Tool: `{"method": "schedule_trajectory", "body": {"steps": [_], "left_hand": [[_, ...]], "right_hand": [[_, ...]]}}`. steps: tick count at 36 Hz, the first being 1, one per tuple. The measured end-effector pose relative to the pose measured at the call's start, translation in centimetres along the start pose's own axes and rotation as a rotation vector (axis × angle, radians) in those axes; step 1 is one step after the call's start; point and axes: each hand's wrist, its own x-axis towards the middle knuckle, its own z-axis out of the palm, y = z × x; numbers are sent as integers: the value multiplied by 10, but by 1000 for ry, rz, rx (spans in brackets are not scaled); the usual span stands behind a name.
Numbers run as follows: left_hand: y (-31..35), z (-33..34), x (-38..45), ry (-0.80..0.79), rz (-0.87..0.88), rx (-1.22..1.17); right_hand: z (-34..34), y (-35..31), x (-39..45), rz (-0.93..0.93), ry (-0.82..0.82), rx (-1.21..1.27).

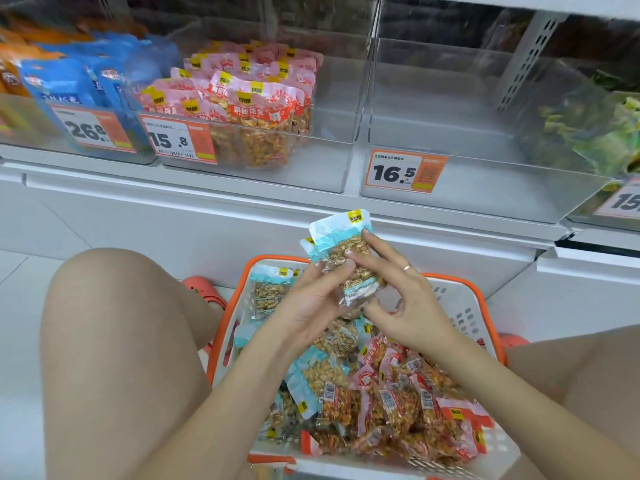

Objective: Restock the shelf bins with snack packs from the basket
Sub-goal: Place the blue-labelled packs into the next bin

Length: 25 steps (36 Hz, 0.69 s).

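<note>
White shelving fills the upper half of the view, fronted by clear acrylic bins. At twelve o'clock to two o'clock stands the empty bin (pixel 485 140) behind the 16.5 price tag (pixel 406 170); at ten o'clock the neighbouring bin (pixel 263 147) holds pink-topped peanut packs (pixel 242 95), and further left sit blue bags (pixel 65 81). Below, at six o'clock, the orange-rimmed basket (pixel 460 306) rests on the floor between the person's knees, heaped with pale-blue and pink snack packs (pixel 381 393).

Just above the basket, at centre, the person holds a small stack of pale-blue packs (pixel 346 254). The left hand (pixel 311 299) cups the stack from beneath, fingers curled up round its lower edge. The right hand (pixel 405 299) steadies it from the other side, its fingers (pixel 374 245) laid along the top face and the thumb tucked under the bottom end.

Each pack looks light and vacuum-tight, so probably firm and lumpy in the middle with a thin, slick film skin; stacked packs may slide across one another. Gripping across the nut-filled body, rather than the flat sealed header, should hold best.
</note>
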Motion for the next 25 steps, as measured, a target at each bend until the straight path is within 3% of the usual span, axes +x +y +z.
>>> {"method": "schedule_trajectory", "body": {"steps": [5,8,13,20,25], "left_hand": [[1,-10,6,68,-23,94],[-2,-11,8,94,-29,150],[-8,-9,10,158,-47,195],[-16,-5,14,154,-51,206],[-17,-1,15,165,-59,189]], "right_hand": [[-1,-3,1,154,18,167],[0,-3,4,329,149,296],[-2,3,10,667,134,406],[-2,8,13,703,212,468],[-1,-2,16,553,297,341]]}}
